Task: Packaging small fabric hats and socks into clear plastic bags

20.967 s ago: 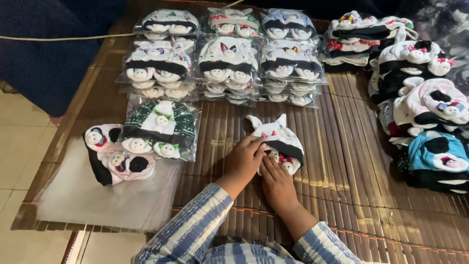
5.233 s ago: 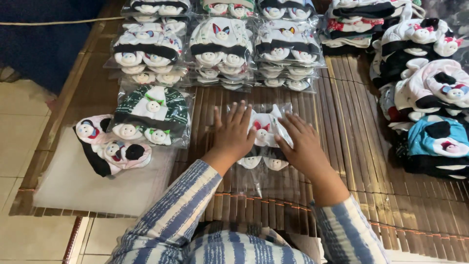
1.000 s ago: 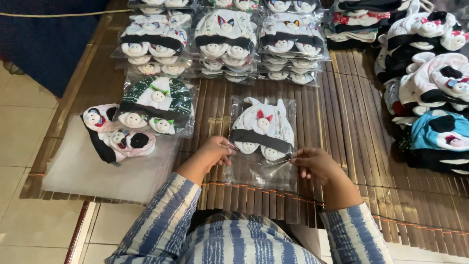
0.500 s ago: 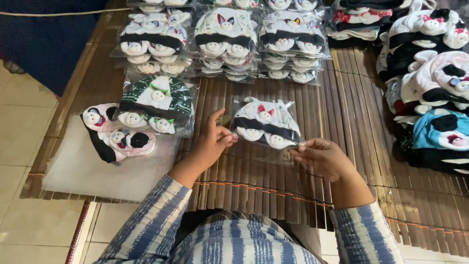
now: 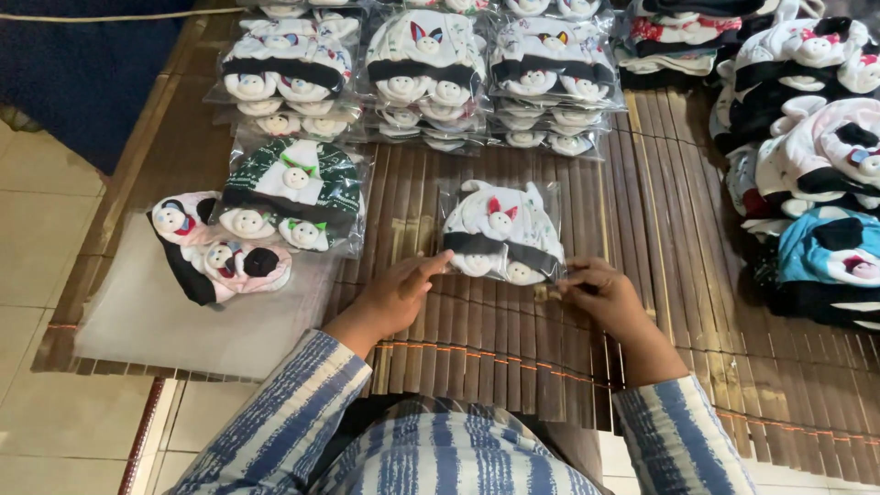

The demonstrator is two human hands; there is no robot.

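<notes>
Bagged white hat (image 5: pixel 502 231) sits flat on the slatted bamboo mat (image 5: pixel 678 302), right in the middle of the head view, and both hands are on it. It's a small white knitted cap with a black band and little round doll faces, already inside its clear plastic bag. The left hand (image 5: pixel 396 295) has its fingertips pressed on the bag's lower left corner, fingers fairly flat rather than curled. The right hand (image 5: pixel 600 291) pinches the lower right edge of the bag in a narrow grip, seemingly at the flap.

Progress, as I read it: the hat is in, and sealing or smoothing the open end looks like what's left for this one. Packed stacks (image 5: pixel 426 78) fill the row above, one green-and-white bagged hat (image 5: pixel 291 197) lies to the left, and a pink hat (image 5: pixel 215 257) rests unbagged on a sheet of clear plastic (image 5: pixel 147 321). A heap of loose hats (image 5: pixel 816 147) at the right suggests plenty remain.

Hard to tell: whether the bag's flap is closed, since the right hand's fingers cover it. The top stacks and the right-hand heap are cut off by the frame edge.
</notes>
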